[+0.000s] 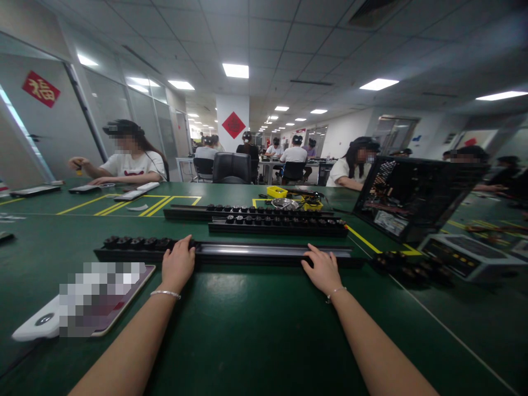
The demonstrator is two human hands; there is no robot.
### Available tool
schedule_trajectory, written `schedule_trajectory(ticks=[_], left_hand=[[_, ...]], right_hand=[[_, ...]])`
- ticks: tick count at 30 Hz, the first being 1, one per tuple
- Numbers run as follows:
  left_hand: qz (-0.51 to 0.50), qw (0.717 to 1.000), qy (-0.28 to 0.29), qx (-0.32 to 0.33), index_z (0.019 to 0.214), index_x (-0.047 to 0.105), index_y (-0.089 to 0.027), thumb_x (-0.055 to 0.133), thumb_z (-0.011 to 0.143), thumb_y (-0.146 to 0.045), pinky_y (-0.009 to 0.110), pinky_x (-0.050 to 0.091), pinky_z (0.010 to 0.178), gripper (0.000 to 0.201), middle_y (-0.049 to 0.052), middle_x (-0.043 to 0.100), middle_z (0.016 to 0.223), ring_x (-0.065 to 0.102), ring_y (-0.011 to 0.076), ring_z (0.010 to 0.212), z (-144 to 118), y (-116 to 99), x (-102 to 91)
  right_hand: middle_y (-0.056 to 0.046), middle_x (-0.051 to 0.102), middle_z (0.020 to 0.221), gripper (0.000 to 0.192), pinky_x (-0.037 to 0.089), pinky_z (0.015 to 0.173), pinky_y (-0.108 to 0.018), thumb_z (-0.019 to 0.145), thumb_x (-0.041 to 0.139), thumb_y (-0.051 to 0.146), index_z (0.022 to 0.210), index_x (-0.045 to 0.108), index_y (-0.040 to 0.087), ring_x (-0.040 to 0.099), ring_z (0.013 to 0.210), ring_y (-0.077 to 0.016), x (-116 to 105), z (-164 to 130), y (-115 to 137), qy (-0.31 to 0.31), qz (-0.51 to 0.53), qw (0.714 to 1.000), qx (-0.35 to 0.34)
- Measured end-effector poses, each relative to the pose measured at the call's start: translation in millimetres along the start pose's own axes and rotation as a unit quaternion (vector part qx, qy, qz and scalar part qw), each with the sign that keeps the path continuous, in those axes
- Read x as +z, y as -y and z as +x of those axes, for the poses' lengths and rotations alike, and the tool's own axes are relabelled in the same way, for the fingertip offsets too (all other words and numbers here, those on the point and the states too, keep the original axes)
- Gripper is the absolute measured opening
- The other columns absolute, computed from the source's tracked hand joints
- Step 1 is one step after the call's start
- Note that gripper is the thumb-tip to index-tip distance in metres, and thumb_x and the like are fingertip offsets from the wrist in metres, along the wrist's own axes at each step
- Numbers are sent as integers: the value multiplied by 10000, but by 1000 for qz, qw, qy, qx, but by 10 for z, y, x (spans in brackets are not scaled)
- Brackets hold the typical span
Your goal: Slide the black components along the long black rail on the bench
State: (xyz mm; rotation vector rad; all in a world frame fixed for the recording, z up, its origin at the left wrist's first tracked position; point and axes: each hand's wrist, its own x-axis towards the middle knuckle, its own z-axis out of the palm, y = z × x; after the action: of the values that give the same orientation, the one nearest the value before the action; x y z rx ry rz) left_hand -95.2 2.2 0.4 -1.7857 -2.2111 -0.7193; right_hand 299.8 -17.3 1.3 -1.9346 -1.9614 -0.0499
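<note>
A long black rail with a shiny bare channel lies across the green table in front of me. Small round black parts sit in a row at its left end. My left hand is closed over the rail beside the last of these parts; its fingertips are partly hidden. On the right stretch of the same rail rests my right hand, fingers spread and touching its edge. Behind it lie a second rail and a third rail, both carrying similar round parts.
A phone lies left of my left arm, beside a white device. To the right stand an open computer case, a power supply unit and a pile of black parts. A yellow tray sits farther back. Several people work around.
</note>
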Motion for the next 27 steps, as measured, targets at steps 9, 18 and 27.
schedule_trajectory(ticks=[9,18,27], left_hand=[[6,1000,-1,12,1307,436,-113,306,897,-250,441,358,1021,451,148,540,1304,495,243,1200,1,-2,0],[14,1000,-4,22,1289,455,-115,303,901,-250,414,375,1007,438,139,558,1281,507,234,1187,-6,-18,-31],[17,999,-4,49,1273,475,-104,314,896,-216,357,412,970,425,134,573,1258,548,220,1136,-13,-42,-59]], right_hand=[[-27,456,1396,316,155,1080,-533,865,404,399,1024,629,244,444,1213,-244,2,-1,0,-4,-5,1000,-4],[-28,448,1403,327,146,1086,-525,870,398,412,1036,627,247,439,1221,-240,-11,0,3,4,-6,1000,-1],[-31,446,1404,334,151,1081,-533,869,398,413,1047,627,247,431,1228,-245,-5,-1,2,2,-4,1000,-3]])
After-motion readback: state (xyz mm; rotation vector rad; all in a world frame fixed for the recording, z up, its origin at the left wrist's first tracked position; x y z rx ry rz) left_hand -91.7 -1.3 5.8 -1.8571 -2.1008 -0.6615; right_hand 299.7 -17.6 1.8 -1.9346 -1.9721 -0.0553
